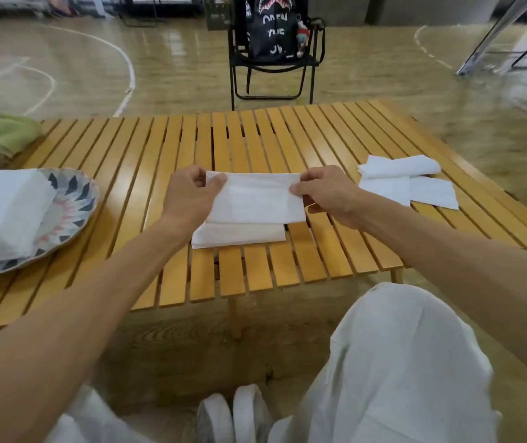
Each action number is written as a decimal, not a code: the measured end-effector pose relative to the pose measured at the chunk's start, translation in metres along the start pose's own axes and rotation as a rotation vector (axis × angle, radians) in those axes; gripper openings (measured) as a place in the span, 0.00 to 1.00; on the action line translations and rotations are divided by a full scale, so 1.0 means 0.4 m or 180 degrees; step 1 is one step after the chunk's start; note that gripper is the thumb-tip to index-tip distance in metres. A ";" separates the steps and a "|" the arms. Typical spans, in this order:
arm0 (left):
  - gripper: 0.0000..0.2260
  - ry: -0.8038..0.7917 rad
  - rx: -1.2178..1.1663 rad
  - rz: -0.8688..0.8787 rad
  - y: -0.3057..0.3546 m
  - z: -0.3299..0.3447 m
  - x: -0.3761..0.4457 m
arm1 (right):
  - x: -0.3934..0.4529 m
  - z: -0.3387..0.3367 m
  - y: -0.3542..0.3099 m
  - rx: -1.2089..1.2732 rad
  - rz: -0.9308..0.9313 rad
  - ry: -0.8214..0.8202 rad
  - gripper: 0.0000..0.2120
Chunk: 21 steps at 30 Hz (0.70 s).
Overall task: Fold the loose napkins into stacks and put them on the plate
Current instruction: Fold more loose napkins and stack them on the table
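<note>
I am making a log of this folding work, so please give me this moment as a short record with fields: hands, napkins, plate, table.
left hand: left hand pinches the held napkin at its left end
right hand: right hand pinches its right end
below: folded pile on the slatted table
loose napkins: loose napkins at table right
plate: patterned plate at left, carrying a napkin stack

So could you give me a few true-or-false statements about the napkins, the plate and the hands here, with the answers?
1. Both the left hand and right hand hold one napkin. True.
2. The plate is empty. False: a stack of napkins sits on it.
3. Loose napkins lie to the right on the table. True.
4. The held napkin is green. False: it is white.
5. A folded pile lies beneath the held napkin. True.
</note>
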State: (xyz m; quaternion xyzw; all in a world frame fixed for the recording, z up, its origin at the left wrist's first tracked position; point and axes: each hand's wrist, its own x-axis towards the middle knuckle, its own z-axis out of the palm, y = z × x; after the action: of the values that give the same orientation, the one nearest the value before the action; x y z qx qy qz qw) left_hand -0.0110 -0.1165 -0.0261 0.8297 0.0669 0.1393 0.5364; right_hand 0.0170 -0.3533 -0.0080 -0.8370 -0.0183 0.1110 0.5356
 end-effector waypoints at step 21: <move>0.08 0.0011 0.1557 -0.0072 -0.103 -0.015 0.000 | 0.023 0.094 -0.008 -0.0904 0.0221 -0.0011 0.10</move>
State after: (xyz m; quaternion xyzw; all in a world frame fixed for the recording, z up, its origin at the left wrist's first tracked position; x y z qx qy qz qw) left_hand -0.0114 -0.0942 -0.0611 0.9339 0.1088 0.1144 0.3209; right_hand 0.0184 -0.3171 -0.0219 -0.9043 -0.0058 0.1272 0.4075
